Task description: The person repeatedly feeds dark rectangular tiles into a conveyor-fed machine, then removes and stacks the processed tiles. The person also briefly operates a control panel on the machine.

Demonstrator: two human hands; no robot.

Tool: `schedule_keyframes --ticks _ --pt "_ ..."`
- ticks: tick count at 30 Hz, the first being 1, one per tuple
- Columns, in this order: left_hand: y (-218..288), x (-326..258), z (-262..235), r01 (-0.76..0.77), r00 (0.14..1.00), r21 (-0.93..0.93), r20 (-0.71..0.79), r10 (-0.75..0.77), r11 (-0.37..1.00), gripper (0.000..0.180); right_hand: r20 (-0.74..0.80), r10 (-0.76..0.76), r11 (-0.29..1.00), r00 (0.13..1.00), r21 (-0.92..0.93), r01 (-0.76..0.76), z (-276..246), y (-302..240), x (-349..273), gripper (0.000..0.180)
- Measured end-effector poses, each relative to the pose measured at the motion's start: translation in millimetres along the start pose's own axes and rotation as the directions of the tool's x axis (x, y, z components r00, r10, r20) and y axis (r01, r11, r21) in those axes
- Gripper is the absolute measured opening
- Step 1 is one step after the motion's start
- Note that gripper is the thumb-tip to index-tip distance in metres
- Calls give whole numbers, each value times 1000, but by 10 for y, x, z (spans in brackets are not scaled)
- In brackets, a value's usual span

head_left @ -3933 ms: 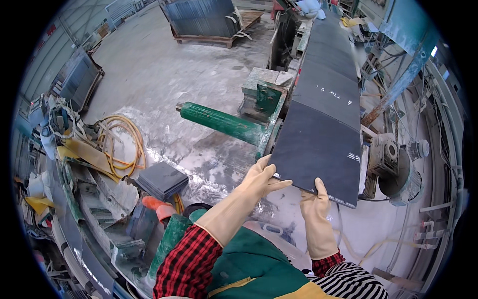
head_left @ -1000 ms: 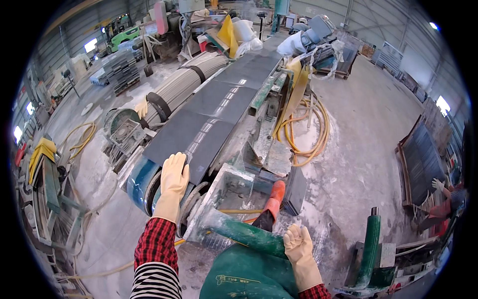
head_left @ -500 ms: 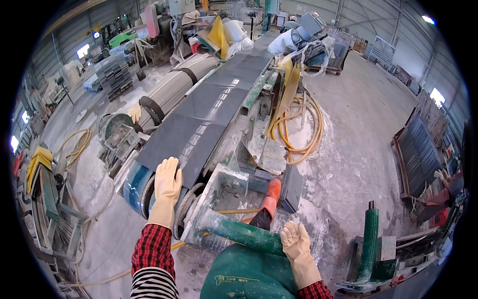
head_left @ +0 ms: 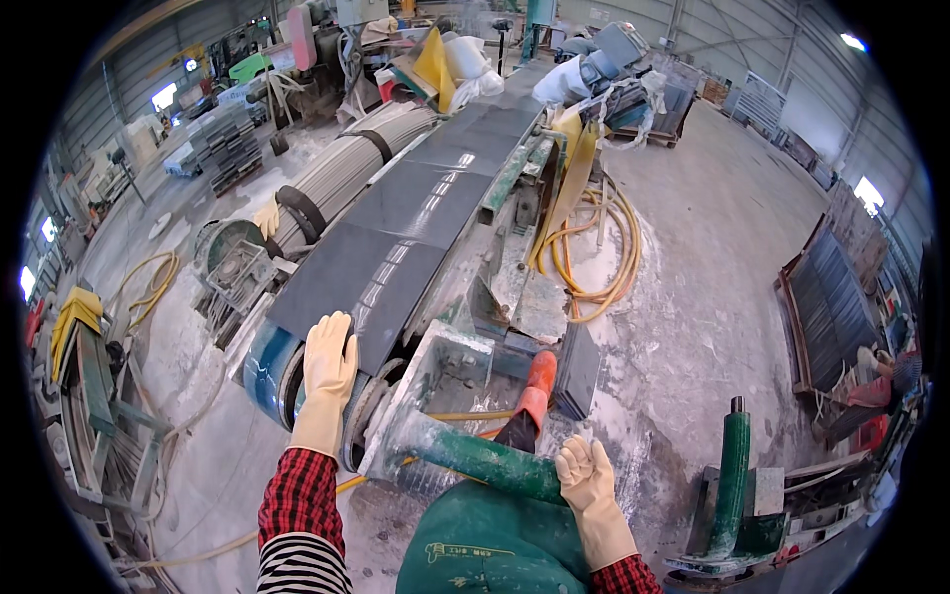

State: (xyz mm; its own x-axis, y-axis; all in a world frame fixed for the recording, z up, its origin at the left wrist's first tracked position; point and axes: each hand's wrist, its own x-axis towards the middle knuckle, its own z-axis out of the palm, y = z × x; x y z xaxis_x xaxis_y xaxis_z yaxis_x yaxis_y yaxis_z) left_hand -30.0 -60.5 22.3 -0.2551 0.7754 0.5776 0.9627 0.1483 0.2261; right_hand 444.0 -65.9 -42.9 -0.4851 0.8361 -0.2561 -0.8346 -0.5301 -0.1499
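A dark grey stone slab (head_left: 361,287), flat, smooth and faintly glossy, lies at the near end of a long conveyor belt (head_left: 465,148) that runs away toward the far middle of a workshop. The left hand (head_left: 330,361), in a pale rubber glove, rests open and flat on the slab's near edge, fingers spread and pointing away, not gripping. More dark slabs lie in a row farther along the belt. Just below the slab is the belt's blue end roller (head_left: 267,361). To the right, the right hand (head_left: 589,475), also gloved, sits open with loosely spread fingers at the end of a green cylindrical bar (head_left: 485,460), whose paint is scuffed; whether it grips the bar cannot be told. Coiled yellow hose (head_left: 594,257) lies on the dusty, white-streaked concrete floor (head_left: 712,247) to the right of the belt. A ribbed grey roller (head_left: 346,168) lies left of the belt.
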Motion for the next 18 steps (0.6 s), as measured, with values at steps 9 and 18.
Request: schedule_keyframes --ticks 9,18 --pt "-27 -50 -21 -5 1000 -5 -22 5 1000 35 -260 -54 998 964 -47 43 181 45 -16 35" --pt "12 -86 -108 -26 998 -21 -58 25 999 34 -27 11 999 1000 33 -10 120 41 1 33"
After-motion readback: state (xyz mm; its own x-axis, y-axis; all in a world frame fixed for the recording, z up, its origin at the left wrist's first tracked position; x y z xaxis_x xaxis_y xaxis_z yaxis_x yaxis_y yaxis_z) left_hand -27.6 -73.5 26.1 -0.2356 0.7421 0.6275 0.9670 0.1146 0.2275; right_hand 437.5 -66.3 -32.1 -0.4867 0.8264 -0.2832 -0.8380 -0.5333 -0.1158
